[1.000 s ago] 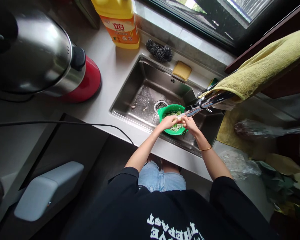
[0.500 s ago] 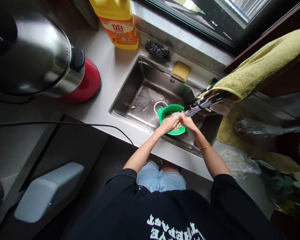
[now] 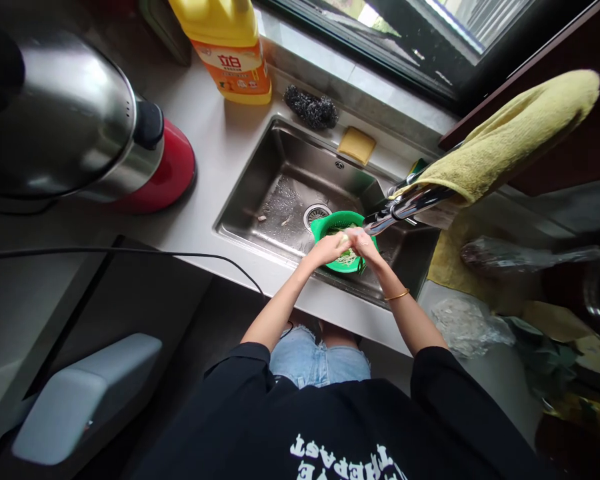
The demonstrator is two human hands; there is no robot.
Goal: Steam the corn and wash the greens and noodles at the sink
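Note:
A green plastic colander (image 3: 316, 229) stands in the stainless steel sink (image 3: 290, 160) beside the drain, with pale, thin vegetable strands (image 3: 349, 257) in it. Above it, under the tap (image 3: 391, 217), my hands meet. My left hand (image 3: 329, 249) is closed, with a pale green bit of vegetable (image 3: 344, 239) showing at its fingertips. My right hand (image 3: 364, 245) is curled against the left one and looks wet. Dark green leaves (image 3: 361, 265) hang below it at the colander's rim. The right fingers' grip is partly hidden.
A yellow cloth (image 3: 500, 147) drapes over the tap. Behind the sink lie a steel-wool scrubber (image 3: 310, 108) and a yellow sponge (image 3: 357, 145), near a yellow detergent jug (image 3: 235, 60). A steel-and-red appliance (image 3: 165, 160) stands left. A black cord (image 3: 190, 251) crosses the counter edge. Plastic bags (image 3: 473, 327) lie right.
Both hands stay together over the colander, and the fingers have shifted slightly. The right hand's wet back shows more now. The whole view has moved a little.

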